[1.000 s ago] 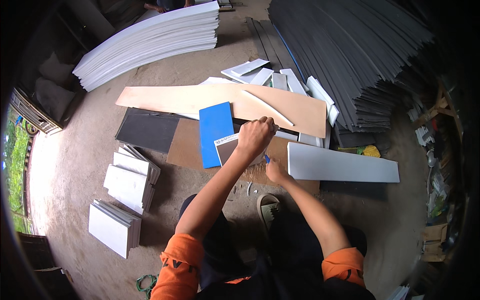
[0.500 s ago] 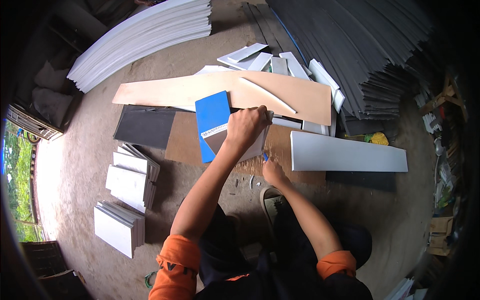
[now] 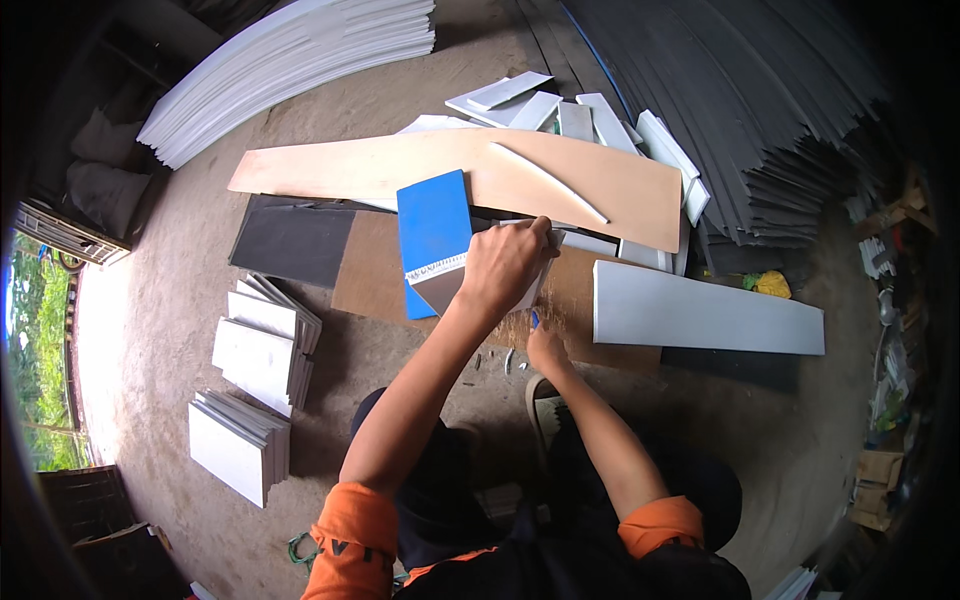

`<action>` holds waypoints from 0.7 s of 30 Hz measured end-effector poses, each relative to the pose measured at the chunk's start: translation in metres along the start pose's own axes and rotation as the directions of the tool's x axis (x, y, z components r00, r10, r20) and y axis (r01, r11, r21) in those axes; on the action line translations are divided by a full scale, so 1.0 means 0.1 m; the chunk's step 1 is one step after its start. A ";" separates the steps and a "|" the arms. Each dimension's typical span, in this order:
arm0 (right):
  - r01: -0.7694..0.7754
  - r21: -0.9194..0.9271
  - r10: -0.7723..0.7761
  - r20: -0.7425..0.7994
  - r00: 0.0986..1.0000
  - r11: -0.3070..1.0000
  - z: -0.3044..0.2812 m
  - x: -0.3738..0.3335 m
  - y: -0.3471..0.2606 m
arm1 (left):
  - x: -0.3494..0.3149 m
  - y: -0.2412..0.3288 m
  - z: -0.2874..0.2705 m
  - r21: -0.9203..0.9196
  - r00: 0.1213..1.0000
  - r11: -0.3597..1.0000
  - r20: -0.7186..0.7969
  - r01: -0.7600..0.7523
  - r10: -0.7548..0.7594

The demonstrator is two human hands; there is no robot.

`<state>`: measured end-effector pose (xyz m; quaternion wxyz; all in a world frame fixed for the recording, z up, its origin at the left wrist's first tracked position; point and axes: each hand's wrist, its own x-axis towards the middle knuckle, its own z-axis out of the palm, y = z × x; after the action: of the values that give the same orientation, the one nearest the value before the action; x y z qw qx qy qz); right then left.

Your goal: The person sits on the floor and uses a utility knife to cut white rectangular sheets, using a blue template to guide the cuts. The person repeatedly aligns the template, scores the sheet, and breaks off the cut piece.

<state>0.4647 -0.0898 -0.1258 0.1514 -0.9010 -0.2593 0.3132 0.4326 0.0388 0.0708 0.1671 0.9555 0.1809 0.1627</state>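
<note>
My left hand [image 3: 508, 260] is closed over the top edge of a foam-like panel [image 3: 436, 290] with a greyish face, tilted over the brown work board. Its fingertips are at the panel's upper right corner, and my wrist hides much of the panel. Behind it leans a bright blue flat board [image 3: 434, 220], with a pale printed strip along the panel's edge. My right hand [image 3: 546, 352] is closed round a slim blue tool [image 3: 534, 319] beside the panel's lower right edge. Most of that tool is hidden, so its kind does not show.
Under the work lies a brown board [image 3: 375, 270]; beyond it a long tan board [image 3: 340, 168] carries a thin white strip [image 3: 550, 182]. A long white panel [image 3: 700, 310] lies right. Stacked white pieces [image 3: 228, 445] stand left. Dark sheets [image 3: 720, 90] and white sheets [image 3: 290, 60] are piled beyond.
The whole view has shifted slightly. Both hands keep their grips and stay close to the same spot, with the panel and blue board still together.
</note>
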 end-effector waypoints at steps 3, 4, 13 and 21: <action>0.013 -0.076 -0.017 -0.046 0.999 0.997 0.10 0.00 0.09 | 0.02 0.01 0.03 -0.008 1.000 1.000 0.018 0.008 -0.008; -0.007 -0.057 0.004 -0.043 0.999 0.998 0.12 0.01 0.13 | 0.03 0.04 0.05 0.004 1.000 1.000 -0.004 0.005 -0.005; 0.164 -0.043 -0.169 -0.240 0.956 0.986 0.35 -0.07 0.30 | 0.00 0.01 0.06 0.171 0.999 0.985 -0.046 -0.003 0.011; 0.139 0.176 -0.178 0.230 0.957 0.975 -1.09 0.05 0.27 | -0.17 -0.26 -0.34 0.014 0.988 0.997 -0.135 0.071 -0.068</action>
<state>0.5486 -0.1213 -0.0572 0.2138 -0.8170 -0.3217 0.4282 0.3979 0.0636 0.0870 0.1511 0.9369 0.2266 0.2191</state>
